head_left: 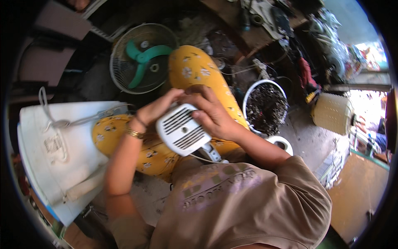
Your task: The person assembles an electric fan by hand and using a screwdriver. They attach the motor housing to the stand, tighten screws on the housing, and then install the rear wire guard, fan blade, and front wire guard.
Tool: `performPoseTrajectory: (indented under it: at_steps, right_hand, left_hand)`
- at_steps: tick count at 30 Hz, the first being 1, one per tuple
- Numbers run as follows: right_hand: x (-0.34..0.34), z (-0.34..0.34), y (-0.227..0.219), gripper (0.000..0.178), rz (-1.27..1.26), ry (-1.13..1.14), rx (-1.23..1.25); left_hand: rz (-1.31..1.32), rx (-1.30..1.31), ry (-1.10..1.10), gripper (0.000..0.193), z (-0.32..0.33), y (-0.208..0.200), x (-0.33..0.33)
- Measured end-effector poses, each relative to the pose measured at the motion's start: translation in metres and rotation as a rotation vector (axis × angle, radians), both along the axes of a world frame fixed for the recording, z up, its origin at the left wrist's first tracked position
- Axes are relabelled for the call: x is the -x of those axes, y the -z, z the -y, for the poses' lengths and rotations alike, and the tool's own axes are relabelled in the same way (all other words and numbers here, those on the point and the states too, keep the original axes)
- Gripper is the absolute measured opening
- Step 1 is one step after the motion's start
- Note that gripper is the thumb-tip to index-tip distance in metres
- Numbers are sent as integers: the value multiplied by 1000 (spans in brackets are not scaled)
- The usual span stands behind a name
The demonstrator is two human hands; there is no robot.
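Your left hand (155,108) and right hand (209,112) both grip a white slotted plastic housing (182,130), likely a fan motor cover, held over your lap. Left fingers wrap its far upper edge; right fingers clasp over its top right corner, with the vent slots facing up just below your fingertips. Both hands are closed on the housing.

Judged from its thin moulded shell, the housing is probably light and rigid, yet brittle at the slats. Grip it by the solid rim beside your fingertips, not across the slots. A grey fitting with a thin cord (209,152) hangs from the edge nearest your right wrist; keep it slack.

Beyond your knuckles lies a fan guard with green blades (141,58). To the right of your right hand stands a bucket of dark scrap (265,106).
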State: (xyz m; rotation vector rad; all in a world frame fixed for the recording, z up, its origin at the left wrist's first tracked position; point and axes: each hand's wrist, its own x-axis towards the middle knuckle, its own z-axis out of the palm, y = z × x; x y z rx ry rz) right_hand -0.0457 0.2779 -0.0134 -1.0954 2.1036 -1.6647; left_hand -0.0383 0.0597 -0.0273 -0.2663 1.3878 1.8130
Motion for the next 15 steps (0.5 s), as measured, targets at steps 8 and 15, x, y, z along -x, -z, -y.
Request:
performPoseTrajectory:
  at_steps: [8, 15]
  right_hand:
    - [-4, -5, 15, 31, 57, 118, 90]
    - [35, -72, 76, 27, 147, 636, 179]
  left_hand:
    - [-372, 192, 289, 85, 4, -27, -3]
    - [-454, 226, 301, 84, 5, -36, -2]
